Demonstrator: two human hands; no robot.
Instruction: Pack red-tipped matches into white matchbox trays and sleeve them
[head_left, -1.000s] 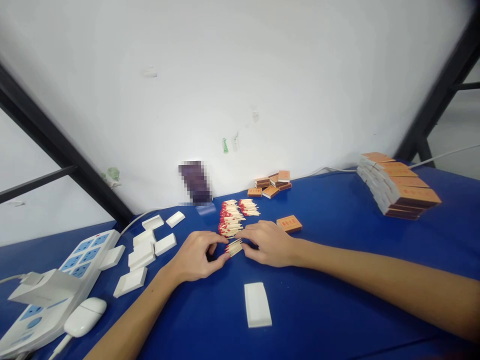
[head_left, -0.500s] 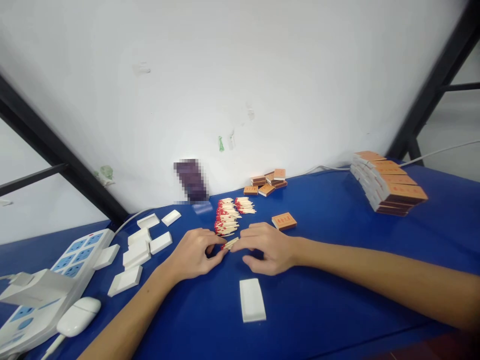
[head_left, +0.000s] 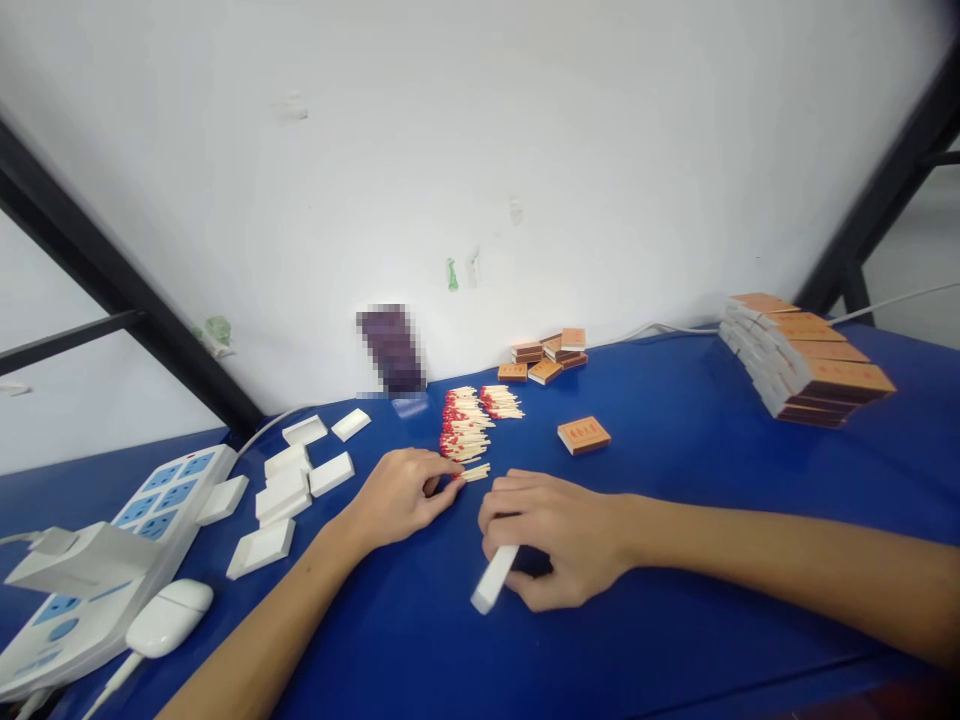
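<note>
My left hand (head_left: 411,496) pinches the red-headed end of a few matches (head_left: 475,472), whose pale sticks point right. Just beyond them lies a larger pile of matches (head_left: 465,425), with a smaller pile (head_left: 502,402) to its right. My right hand (head_left: 559,540) grips a white matchbox tray (head_left: 495,580) turned on its edge and tilted. Part of that tray is hidden behind the fingers. A closed orange matchbox (head_left: 584,435) rests on the blue table beyond my right hand.
Several white trays (head_left: 285,490) lie at left beside a power strip (head_left: 172,510) and a white charging case (head_left: 169,618). Orange matchboxes (head_left: 546,372) sit by the wall. A big matchbox stack (head_left: 817,365) stands at right. A blurred-out dark object (head_left: 393,345) leans on the wall.
My right hand has left the matches, moved nearer to me and picked the white tray up off the table. My left hand still pinches the matches. The view has shifted slightly.
</note>
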